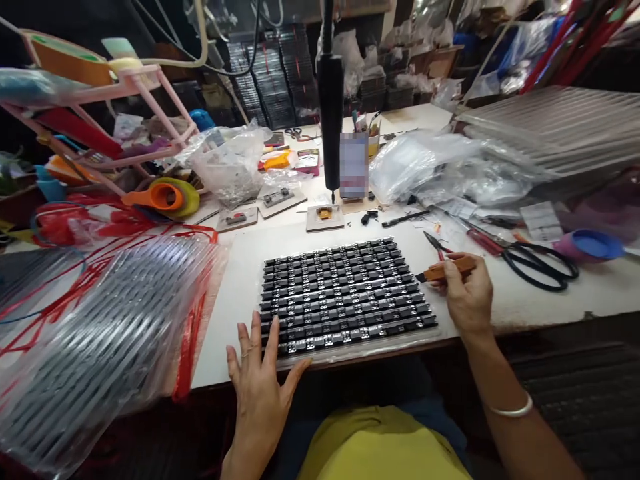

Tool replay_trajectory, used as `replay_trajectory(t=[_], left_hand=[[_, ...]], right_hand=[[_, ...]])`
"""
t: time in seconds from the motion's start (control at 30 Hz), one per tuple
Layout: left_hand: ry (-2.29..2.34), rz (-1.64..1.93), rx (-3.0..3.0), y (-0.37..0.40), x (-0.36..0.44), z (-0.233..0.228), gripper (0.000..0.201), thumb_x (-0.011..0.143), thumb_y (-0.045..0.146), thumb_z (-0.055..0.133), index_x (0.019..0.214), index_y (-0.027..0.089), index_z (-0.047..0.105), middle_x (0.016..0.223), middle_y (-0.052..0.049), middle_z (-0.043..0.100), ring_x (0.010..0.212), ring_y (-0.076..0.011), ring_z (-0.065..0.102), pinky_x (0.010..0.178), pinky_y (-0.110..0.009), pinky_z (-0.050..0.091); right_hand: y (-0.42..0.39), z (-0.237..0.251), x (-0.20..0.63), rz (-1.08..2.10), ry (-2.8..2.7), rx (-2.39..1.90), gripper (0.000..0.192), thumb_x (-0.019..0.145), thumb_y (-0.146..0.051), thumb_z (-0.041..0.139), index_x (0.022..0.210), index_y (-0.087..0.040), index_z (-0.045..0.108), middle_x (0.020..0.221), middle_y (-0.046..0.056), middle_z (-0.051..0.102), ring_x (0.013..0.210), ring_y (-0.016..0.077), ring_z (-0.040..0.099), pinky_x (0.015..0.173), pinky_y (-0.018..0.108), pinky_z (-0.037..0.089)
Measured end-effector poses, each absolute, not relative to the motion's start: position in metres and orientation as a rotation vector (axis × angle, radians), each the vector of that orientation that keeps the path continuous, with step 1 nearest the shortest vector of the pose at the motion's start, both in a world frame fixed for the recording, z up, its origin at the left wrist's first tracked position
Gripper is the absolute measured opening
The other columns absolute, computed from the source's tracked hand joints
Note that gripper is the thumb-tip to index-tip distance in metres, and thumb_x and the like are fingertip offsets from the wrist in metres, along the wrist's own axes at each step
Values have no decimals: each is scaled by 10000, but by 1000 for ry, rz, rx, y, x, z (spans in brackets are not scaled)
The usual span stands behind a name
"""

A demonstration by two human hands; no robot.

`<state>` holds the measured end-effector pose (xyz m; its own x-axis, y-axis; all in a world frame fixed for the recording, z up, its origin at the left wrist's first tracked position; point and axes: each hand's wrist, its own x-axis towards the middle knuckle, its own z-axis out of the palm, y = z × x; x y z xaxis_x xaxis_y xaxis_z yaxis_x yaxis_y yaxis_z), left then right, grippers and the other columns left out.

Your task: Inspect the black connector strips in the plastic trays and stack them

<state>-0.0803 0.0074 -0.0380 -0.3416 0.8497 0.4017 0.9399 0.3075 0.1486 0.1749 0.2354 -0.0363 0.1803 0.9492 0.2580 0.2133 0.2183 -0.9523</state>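
Observation:
A flat tray of black parts (345,293), set in several close rows with shiny metal bits, lies on the white table in front of me. My left hand (260,380) is spread with its palm down at the tray's near left corner, the fingertips resting at its edge. At the right side of the rows, my right hand (467,293) grips a tool with a flat brown handle (450,269). Its short dark tip points left and sits close to the ends of the rows; whether it touches them I cannot tell. Red-handled pliers (435,245) lie just beyond that hand.
Overhead hangs a black electric screwdriver (331,127), above a small block with a yellow part (325,215). Large black scissors (540,263) lie right, near a blue-and-purple cup (593,245). Plastic-wrapped grey strips (110,333) fill the left. Clear bags (450,163) lie behind.

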Motion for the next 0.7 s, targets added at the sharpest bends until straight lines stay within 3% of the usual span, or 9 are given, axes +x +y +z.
replay_trajectory(t=[0.43, 0.7], left_hand=[[-2141, -521, -1853, 48, -39, -32, 746, 865, 397, 566, 1495, 253, 193, 1531, -161, 278, 1438, -343, 149, 1115, -610, 124], [-2025, -447, -1984, 69, -17, -31, 676, 871, 367, 564, 1465, 201, 288, 1504, -169, 334, 1435, -328, 173, 1130, -589, 102]], right_hand=[[231, -29, 177, 927, -1261, -1143, 298, 881, -435, 527, 1057, -202, 471, 842, 24, 656, 626, 123, 618, 541, 243, 510], [229, -28, 180, 992, -1252, -1087, 293, 905, -431, 498, 1096, -211, 463, 869, 29, 655, 653, 122, 609, 563, 246, 507]])
